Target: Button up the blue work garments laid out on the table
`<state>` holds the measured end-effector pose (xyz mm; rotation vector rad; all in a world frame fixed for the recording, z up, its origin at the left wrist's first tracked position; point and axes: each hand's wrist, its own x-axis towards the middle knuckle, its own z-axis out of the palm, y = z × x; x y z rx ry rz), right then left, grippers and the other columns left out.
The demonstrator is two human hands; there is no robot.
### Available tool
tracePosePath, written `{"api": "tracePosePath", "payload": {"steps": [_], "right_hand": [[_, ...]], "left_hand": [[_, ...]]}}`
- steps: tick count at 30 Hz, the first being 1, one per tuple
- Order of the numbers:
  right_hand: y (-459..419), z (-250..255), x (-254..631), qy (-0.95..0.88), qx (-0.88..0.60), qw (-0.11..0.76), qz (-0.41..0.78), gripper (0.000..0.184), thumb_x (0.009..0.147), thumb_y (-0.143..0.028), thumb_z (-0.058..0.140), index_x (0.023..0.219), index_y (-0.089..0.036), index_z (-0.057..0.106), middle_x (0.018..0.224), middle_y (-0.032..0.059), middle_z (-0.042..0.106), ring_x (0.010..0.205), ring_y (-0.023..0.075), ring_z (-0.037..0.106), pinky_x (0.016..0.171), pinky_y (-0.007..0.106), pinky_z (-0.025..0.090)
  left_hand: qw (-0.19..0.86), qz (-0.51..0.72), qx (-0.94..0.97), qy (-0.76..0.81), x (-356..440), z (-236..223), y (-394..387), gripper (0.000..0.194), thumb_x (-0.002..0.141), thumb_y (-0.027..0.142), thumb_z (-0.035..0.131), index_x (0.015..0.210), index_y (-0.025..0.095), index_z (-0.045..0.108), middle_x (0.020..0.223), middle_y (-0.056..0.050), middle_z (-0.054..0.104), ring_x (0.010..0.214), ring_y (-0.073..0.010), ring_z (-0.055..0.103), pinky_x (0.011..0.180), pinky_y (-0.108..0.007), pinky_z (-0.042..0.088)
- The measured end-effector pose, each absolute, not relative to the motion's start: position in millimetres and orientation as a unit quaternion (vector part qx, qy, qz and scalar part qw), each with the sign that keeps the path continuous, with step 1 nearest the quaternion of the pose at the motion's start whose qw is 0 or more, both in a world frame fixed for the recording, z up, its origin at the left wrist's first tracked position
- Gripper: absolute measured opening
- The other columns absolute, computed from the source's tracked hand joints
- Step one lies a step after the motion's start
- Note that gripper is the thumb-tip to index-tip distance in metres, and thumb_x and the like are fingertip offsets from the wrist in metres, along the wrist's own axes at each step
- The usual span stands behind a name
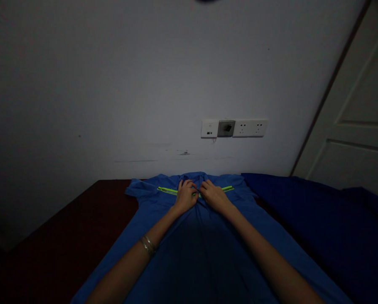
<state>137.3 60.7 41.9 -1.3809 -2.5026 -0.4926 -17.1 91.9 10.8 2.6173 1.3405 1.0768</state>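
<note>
Blue cloth, that of a short-sleeved shirt (pixel 198 240), is spread through the lower centre of the frame, its upper front pinched narrowly by the left hand (pixel 186 196) and the right hand (pixel 214 196); the exact fold held cannot be told. The front could be rucked by uneven tugging. Forward reach is limited by the wall (pixel 112 84); the right side is bordered by dark blue cloth (pixel 318 228), while more room seems offered at lower left, over the dark red surface (pixel 77 236).

I see a pale wall (pixel 138 84) with dark scuffs (pixel 184 152) below a row of sockets (pixel 236 128). To my right are a panelled door (pixel 360 126) and dark blue cloth (pixel 322 223).
</note>
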Motion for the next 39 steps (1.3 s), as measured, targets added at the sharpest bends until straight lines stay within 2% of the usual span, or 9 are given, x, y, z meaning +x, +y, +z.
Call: {"api": "tracePosePath", "payload": {"steps": [7, 13, 20, 31, 36, 39], "right_hand": [[63.1, 38.3, 137.0, -0.845, -0.489, 0.128, -0.175, 0.019, 0.082, -0.010, 0.045, 0.095, -0.017, 0.057, 0.099, 0.0096, 0.057, 0.100, 0.0226, 0.045, 0.061, 0.025, 0.045], [65.5, 33.3, 140.0, -0.837, -0.497, 0.186, -0.134, 0.016, 0.088, -0.018, 0.042, 0.091, -0.019, 0.058, 0.097, 0.0062, 0.058, 0.095, 0.0184, 0.047, 0.069, 0.025, 0.045], [66.7, 27.7, 138.5, -0.828, -0.503, 0.215, -0.125, 0.017, 0.088, -0.019, 0.040, 0.090, -0.018, 0.056, 0.096, 0.0061, 0.058, 0.095, 0.0181, 0.049, 0.073, 0.026, 0.044], [66.6, 20.5, 131.2, -0.813, -0.503, 0.208, -0.209, 0.017, 0.082, -0.009, 0.039, 0.089, -0.017, 0.052, 0.095, 0.0077, 0.056, 0.094, 0.0205, 0.047, 0.065, 0.026, 0.043], [69.3, 18.1, 134.0, -0.810, -0.498, 0.210, -0.228, 0.016, 0.080, -0.008, 0.042, 0.088, -0.017, 0.052, 0.094, 0.0076, 0.055, 0.093, 0.0206, 0.047, 0.065, 0.026, 0.043], [71.8, 16.0, 135.9, -0.815, -0.483, 0.214, -0.237, 0.016, 0.079, -0.006, 0.043, 0.088, -0.016, 0.052, 0.092, 0.0072, 0.055, 0.091, 0.0203, 0.047, 0.067, 0.026, 0.043]], "left_hand": [[0.005, 0.348, 0.844, 0.409, -18.0, 11.2, 91.1, 0.016, 0.072, 0.017, 0.058, 0.079, 0.024, 0.071, 0.099, -0.004, 0.064, 0.115, -0.0244, 0.042, 0.107, -0.048, 0.014], [0.014, 0.342, 0.834, 0.432, -19.3, 12.0, 91.4, 0.015, 0.075, 0.021, 0.058, 0.076, 0.027, 0.072, 0.097, -0.002, 0.065, 0.113, -0.0229, 0.043, 0.106, -0.048, 0.015], [0.027, 0.370, 0.817, 0.442, -19.1, 7.3, 96.1, 0.012, 0.074, 0.022, 0.060, 0.072, 0.026, 0.072, 0.094, -0.001, 0.066, 0.110, -0.0229, 0.044, 0.104, -0.047, 0.018], [0.066, 0.426, 0.767, 0.475, -13.1, 4.5, 100.9, 0.011, 0.071, 0.018, 0.062, 0.063, 0.022, 0.069, 0.082, -0.001, 0.066, 0.095, -0.0198, 0.051, 0.092, -0.039, 0.034], [0.031, 0.395, 0.783, 0.480, -12.6, 9.6, 97.5, 0.009, 0.071, 0.022, 0.063, 0.074, 0.020, 0.071, 0.088, -0.004, 0.064, 0.096, -0.0211, 0.051, 0.091, -0.039, 0.035], [-0.026, 0.364, 0.813, 0.453, -14.3, 14.4, 91.9, 0.018, 0.072, 0.025, 0.063, 0.088, 0.023, 0.070, 0.100, -0.005, 0.060, 0.105, -0.0225, 0.046, 0.097, -0.042, 0.031]]}}
